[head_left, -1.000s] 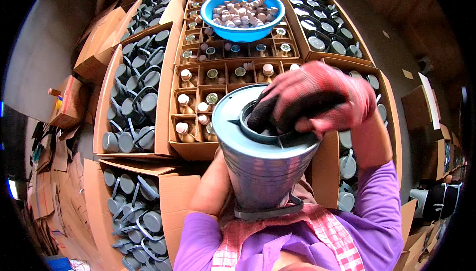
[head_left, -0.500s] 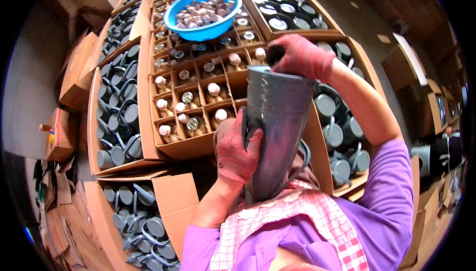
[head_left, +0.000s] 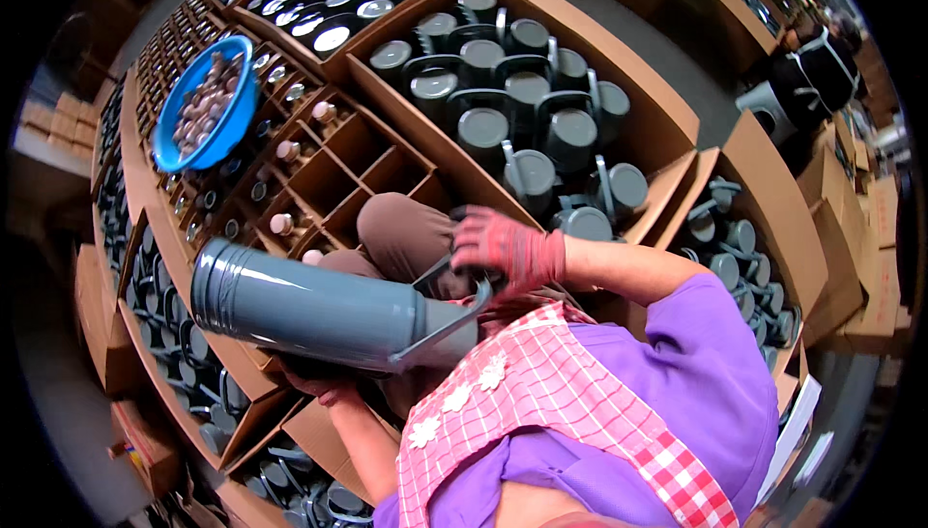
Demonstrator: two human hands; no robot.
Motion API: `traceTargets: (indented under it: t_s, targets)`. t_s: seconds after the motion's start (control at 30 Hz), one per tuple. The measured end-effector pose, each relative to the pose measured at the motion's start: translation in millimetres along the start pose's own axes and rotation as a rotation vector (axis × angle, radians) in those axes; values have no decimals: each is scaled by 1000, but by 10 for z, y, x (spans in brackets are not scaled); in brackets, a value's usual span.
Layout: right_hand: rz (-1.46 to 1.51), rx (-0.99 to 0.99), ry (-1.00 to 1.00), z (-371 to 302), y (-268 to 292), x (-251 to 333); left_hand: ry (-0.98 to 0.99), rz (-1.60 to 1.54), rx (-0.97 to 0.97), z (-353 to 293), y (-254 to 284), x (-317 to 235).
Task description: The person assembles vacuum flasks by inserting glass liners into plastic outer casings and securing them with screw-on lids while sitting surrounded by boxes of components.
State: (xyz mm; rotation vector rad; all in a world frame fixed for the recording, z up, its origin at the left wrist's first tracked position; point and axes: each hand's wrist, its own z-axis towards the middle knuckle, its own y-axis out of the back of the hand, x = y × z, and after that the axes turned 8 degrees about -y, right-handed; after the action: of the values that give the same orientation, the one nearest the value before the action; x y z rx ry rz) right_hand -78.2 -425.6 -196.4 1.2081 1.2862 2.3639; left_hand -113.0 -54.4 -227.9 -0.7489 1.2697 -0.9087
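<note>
A grey-blue thermos flask [head_left: 309, 301] lies nearly level across my lap, its ribbed base end to the left and its lid and handle end to the right. My left hand [head_left: 327, 388], in a red and black glove, supports it from underneath; the flask hides most of those fingers. At the other end my right hand [head_left: 505, 250], gloved alike, has its fingers curled at the top of the flask's handle [head_left: 445, 330]. Just beyond my knees is a divided carton [head_left: 329, 180] with silvery glass bottles, several topped with pale caps, and some vacant cells.
A blue basin [head_left: 253, 93] of small brownish plugs rests on the bottle carton. To the right, an open carton [head_left: 667, 108] holds several upright grey-blue flasks. More flask cartons stand left and far right. Another person [head_left: 822, 74] in dark clothes is at the upper right.
The flask has turned from upright to nearly level, its ribbed end swinging left. My right hand has moved from that end to the handle; my left hand is now beneath. The view has shifted right.
</note>
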Motion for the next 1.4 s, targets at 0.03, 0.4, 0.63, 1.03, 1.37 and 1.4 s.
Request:
traceTargets:
  t_s: [0.03,0.4,0.63,1.03,1.37,1.4]
  targets:
    - [-30,59,-26,-115,-46,83,-105,178,-456,9,3,72]
    - [-524,-801,-282,-1030,1862,919,133,767,231,980,-1105,823]
    - [-1031,-659,-688,-1295,2574,1401,363,775,7,1124,-1046,1022]
    - [-942,-295,-1452,-673,2886,617,454,656,10,1120,-462,944]
    - [-763,-265,-1790,-1879,2962,-1211,442,535,4,1079,-361,906]
    - [-756,-253,-1837,-1986,2756,-1336,440,540,2,1080,-352,894]
